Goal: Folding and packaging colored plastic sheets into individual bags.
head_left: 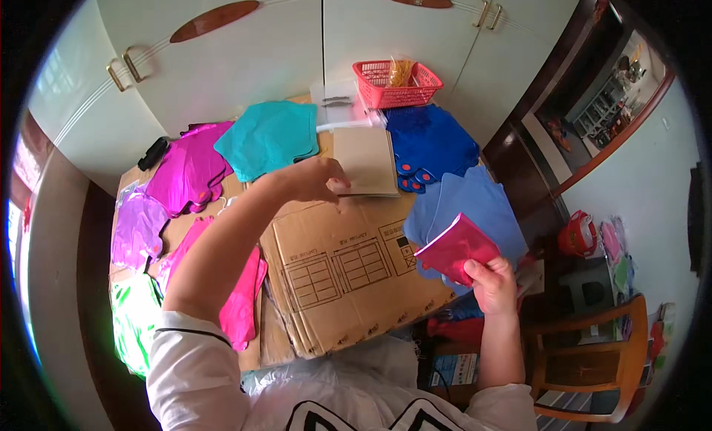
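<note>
My left hand [319,180] reaches across the table to the left edge of a stack of beige cardboard sheets [367,160]. Its fingers are curved and apart with nothing between them; whether the fingertips touch the stack is hard to tell. At the right, my right hand [492,284] grips a folded crimson fabric piece [460,247], thumb on top, held above a light blue fabric pile [486,209]. Under both hands, a flattened brown carton [334,238] covers the middle of the table.
Fabric piles ring the table: teal [271,138], magenta [189,168], purple [137,227], green [133,320], hot pink [241,305] and dark blue [430,142]. A red plastic basket [400,96] stands at the back before white cabinets [274,53]. A wooden chair [630,357] is at the right.
</note>
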`<state>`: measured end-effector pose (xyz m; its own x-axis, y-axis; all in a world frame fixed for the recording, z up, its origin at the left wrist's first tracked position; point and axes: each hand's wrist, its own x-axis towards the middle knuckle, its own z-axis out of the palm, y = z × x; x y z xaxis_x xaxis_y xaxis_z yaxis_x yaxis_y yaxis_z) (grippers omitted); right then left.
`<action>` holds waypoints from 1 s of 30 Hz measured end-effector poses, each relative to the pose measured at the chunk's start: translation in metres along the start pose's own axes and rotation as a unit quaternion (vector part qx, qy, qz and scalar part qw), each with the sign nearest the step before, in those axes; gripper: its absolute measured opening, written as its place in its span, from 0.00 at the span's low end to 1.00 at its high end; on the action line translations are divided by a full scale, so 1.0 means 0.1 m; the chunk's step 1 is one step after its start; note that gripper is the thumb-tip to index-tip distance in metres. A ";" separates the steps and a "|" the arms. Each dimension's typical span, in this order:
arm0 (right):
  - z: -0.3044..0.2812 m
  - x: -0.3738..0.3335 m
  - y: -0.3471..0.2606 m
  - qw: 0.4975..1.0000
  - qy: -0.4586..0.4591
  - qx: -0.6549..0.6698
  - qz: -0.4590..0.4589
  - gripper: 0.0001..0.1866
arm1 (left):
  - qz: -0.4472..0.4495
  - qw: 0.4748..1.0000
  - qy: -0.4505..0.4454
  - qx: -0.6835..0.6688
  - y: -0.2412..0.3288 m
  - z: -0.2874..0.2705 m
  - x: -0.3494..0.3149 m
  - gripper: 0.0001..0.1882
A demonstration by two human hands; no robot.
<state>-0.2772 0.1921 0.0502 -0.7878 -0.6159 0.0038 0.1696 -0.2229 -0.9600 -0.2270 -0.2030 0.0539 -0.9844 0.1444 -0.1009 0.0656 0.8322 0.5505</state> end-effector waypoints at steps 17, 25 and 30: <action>-0.05 0.05 0.14 1.000 0.007 -0.008 0.016 0.05 | -0.027 0.995 -0.056 -0.077 -0.23 -0.12 0.12 0.15; -0.13 0.02 0.23 1.000 0.001 -0.002 0.025 0.07 | -0.002 0.998 -0.024 -0.058 -0.18 -0.10 0.12 0.13; -0.10 0.02 0.23 1.000 0.002 0.014 0.028 0.08 | -0.042 0.996 -0.034 -0.071 -0.16 -0.11 0.12 0.12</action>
<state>-0.2805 0.1935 0.0258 -0.7785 -0.6256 -0.0509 0.2304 -0.2094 -0.9503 -0.2422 -0.2207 0.0526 -0.9720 0.1171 -0.2039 -0.0445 0.7599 0.6486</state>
